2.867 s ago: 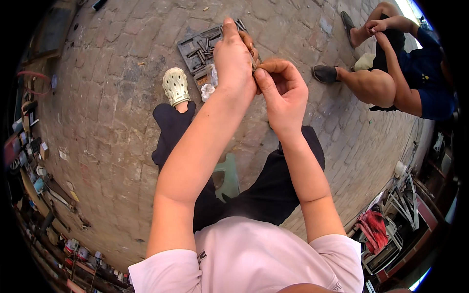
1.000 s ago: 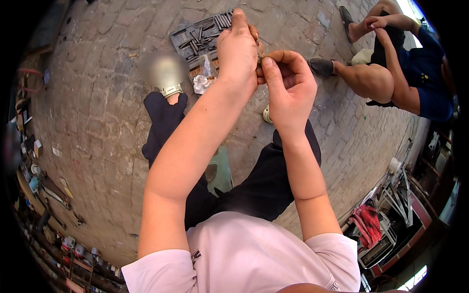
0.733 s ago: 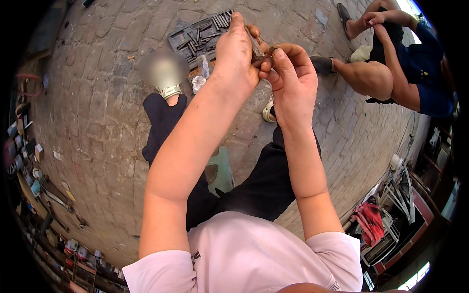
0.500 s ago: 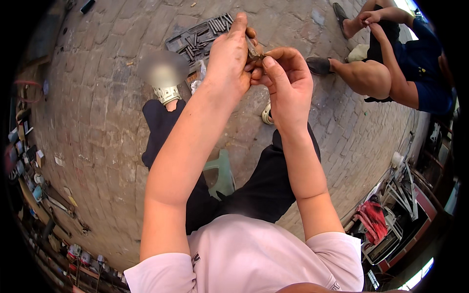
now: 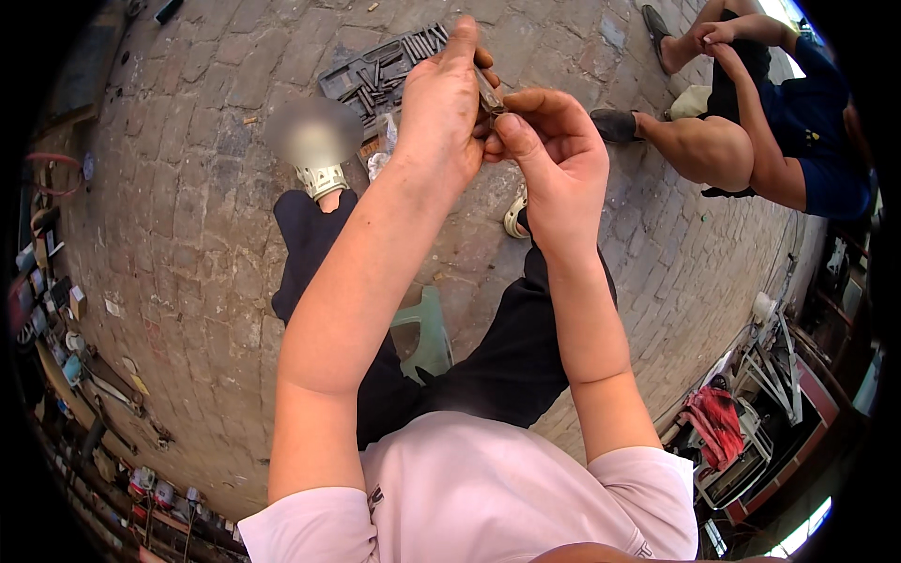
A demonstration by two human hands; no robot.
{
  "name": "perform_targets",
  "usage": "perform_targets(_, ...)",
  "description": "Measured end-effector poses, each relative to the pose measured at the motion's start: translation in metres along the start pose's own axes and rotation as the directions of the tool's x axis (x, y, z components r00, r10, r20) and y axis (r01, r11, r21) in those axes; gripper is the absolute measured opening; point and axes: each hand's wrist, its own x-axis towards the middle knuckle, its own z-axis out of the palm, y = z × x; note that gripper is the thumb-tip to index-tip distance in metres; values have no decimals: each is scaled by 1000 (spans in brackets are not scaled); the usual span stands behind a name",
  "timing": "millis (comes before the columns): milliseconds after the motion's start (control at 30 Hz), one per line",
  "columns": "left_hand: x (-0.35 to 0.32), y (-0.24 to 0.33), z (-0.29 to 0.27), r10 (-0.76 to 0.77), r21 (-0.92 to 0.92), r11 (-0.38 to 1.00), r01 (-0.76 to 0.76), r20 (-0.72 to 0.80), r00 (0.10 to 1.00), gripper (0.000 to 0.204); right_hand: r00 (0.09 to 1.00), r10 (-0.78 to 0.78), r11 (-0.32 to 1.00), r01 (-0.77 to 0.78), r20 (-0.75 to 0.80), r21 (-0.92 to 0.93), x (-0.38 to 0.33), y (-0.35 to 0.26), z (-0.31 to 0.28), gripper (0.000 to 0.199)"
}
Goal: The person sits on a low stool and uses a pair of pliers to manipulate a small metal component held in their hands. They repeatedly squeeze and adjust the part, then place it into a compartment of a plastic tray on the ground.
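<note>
My left hand is closed round a small, narrow metal part, its thumb pointing away from me. The part's near end shows between the hands; the rest of it is hidden by my fingers. From the right, my right hand meets this end, thumb and forefinger pinched together at it. Whether a separate small piece lies in that pinch is too small to tell. Dark smudges mark the fingers of both hands. Beyond my left hand, a dark grey tool case lies on the ground, holding several dark metal rods or bits.
A clear plastic bag lies near the case. Below my arms is a green plastic stool. Another person sits at the right, hands together. Tools and parts line the left edge; a red cloth hangs over a frame at lower right.
My right hand has shifted slightly right, and its thumb has drawn back a little, showing more of the metal part's end. My left hand has barely moved.
</note>
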Motion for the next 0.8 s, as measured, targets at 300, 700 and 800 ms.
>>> perform_targets(300,-5,-1,4,38,7,999,-38,10,999,41,1000,14,953,-12,-6,303,2,12,1,14)
perform_targets(700,4,-23,11,321,86,945,-314,-87,943,43,965,225,936,-176,-133,305,-4,17,4,15)
perform_targets(800,1,-25,7,264,70,963,-259,-82,961,40,950,286,896,-219,-123,387,-2,16,1,15)
